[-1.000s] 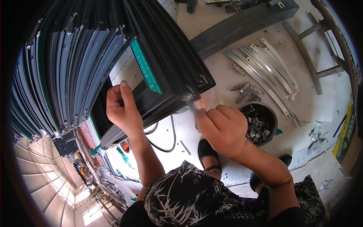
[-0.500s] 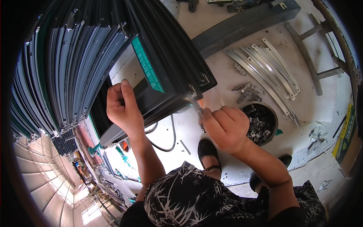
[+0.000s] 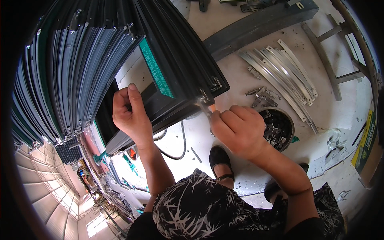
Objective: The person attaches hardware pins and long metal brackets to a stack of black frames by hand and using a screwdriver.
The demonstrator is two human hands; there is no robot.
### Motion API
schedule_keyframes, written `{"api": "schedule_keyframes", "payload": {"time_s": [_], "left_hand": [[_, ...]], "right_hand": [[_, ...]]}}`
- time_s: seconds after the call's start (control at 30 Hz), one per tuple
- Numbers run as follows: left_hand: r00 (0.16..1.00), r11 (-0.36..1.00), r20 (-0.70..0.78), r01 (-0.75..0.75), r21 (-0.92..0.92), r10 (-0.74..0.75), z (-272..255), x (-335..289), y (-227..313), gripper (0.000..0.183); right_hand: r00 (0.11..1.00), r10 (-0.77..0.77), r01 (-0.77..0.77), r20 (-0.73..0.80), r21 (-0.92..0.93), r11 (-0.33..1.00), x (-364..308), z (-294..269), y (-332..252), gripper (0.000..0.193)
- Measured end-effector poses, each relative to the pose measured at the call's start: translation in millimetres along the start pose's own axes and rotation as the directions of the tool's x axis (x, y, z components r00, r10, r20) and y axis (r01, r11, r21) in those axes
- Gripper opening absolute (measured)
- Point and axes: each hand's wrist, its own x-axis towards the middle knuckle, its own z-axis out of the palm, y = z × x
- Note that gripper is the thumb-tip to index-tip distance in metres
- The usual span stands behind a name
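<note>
A black metal frame [image 3: 178, 105] with a green strip of tape [image 3: 154, 68] stands before me. My left hand [image 3: 133, 116] is closed over its near bar, thumb up. At the frame's near right corner, my right hand [image 3: 240, 130] is closed around a slim metal tool [image 3: 206, 110]. The tool's tip meets the corner; blur and my fingers hide its exact kind. Something orange shows between the tool and my knuckles.
Many dark frames [image 3: 76, 76] stand packed on the left. On the right lie silvery metal strips [image 3: 284, 74], small metal fittings [image 3: 264, 96] and a round tub [image 3: 293, 130] of black and metal pieces. A dark beam [image 3: 260, 30] crosses behind.
My right hand has moved slightly up toward the frame corner with the tool, and less of the tool shows. My left hand and the frame have stayed in place.
</note>
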Motion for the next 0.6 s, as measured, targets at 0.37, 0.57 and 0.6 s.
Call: {"api": "schedule_keyframes", "payload": {"time_s": [0.37, 0.57, 0.6], "left_hand": [[1.000, 0.999, -0.010, -0.015, 0.043, 0.016, 2, 0, 0, 0.024], [0.998, 0.997, 0.020, 0.058, 0.046, -0.059, 0, -1, 1, 0.023], [0.998, 0.997, 0.020, 0.056, 0.046, -0.057, 0, 0, 1, 0.023]], "right_hand": [[0.961, 0.267, -0.276, 0.073, 0.219, 0.936, 5, 5, -2, 0.021], [0.848, 0.502, -0.525, 0.169, 0.398, 0.752, 11, -2, -1, 0.031], [0.776, 0.606, -0.618, 0.177, 0.405, 0.673, 8, -6, -1, 0.028]]}}
